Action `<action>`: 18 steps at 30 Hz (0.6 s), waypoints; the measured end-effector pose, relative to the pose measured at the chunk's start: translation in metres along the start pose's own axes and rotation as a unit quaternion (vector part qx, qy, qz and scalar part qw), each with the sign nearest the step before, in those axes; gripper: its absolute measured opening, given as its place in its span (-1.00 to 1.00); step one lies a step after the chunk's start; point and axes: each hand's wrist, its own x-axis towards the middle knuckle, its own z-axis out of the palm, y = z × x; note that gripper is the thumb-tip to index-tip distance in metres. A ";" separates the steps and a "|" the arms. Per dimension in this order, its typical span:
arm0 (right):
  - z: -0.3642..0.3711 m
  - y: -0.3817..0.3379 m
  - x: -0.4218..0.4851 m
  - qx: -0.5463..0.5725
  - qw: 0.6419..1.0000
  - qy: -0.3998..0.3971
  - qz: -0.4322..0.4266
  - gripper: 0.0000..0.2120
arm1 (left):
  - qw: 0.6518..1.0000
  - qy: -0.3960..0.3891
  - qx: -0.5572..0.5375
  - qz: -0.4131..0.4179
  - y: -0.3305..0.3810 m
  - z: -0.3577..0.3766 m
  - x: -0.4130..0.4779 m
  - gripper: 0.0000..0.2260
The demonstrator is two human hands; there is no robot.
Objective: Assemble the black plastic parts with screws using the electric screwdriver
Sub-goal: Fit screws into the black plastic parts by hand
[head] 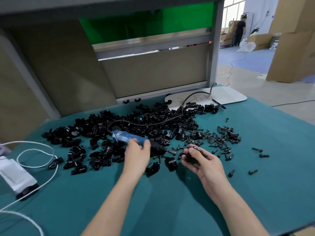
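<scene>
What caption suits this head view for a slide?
Left hand grips the electric screwdriver; right hand holds a black plastic part, beside loose screws on a teal mat.

Left hand (136, 151) around blue screwdriver (127, 137).

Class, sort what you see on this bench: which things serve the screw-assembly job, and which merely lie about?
In the job: electric screwdriver in the left hand; black part in the right hand; pile of black parts; loose screws.
Lying about: white cable; white box; white board; cardboard boxes.
</scene>
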 end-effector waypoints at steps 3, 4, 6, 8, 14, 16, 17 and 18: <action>0.000 -0.003 0.000 0.029 0.999 0.019 0.007 -0.83 | 0.982 -0.027 0.137 -0.126 0.014 -0.006 0.042 -0.34; 0.000 -0.004 -0.001 0.037 0.999 0.022 0.008 -0.82 | 0.975 -0.039 0.159 -0.152 0.020 -0.003 0.050 -0.29; -0.001 -0.004 -0.001 0.047 0.999 0.027 0.009 -0.80 | 0.967 -0.038 0.165 -0.190 0.030 0.002 0.063 -0.24; -0.003 -0.005 -0.002 0.059 0.998 0.033 0.009 -0.82 | 0.966 -0.032 0.132 -0.219 0.033 0.004 0.077 -0.26; -0.004 -0.010 -0.001 0.110 0.992 0.050 0.022 -0.87 | 0.954 -0.037 -0.222 -0.199 0.029 -0.002 0.077 -0.77; -0.002 -0.011 0.002 0.113 0.992 0.046 0.025 -0.86 | 0.884 -0.072 -0.437 -0.146 0.032 -0.003 0.065 -0.87; -0.001 -0.010 0.004 0.108 0.993 0.048 0.026 -0.87 | 0.851 -0.095 -0.506 -0.107 0.034 -0.003 0.059 -0.86; -0.001 -0.010 0.004 0.101 0.993 0.050 0.026 -0.87 | 0.830 -0.109 -0.543 -0.069 0.036 0.000 0.055 -0.84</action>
